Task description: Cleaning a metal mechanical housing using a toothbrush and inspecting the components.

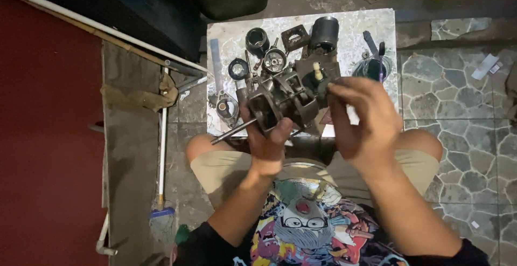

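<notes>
My left hand [266,139] grips a dark, greasy metal engine block [285,96] from below and holds it up over my knees. A thin metal shaft [231,132] sticks out of the block toward the lower left. My right hand [363,118] is at the block's right side, fingers curled, with the fingertips touching its edge near a small cream-coloured knob [318,71]. Whether the right hand pinches a small part is hidden by the fingers.
A white marbled slab [366,29] in front of me carries several engine parts: a black cylinder [325,33], a round sleeve [257,40], a square flange [295,37], a ring gasket [238,68], a flat file [216,64] and a screwdriver [381,58]. A broom [163,136] lies left on the stone floor.
</notes>
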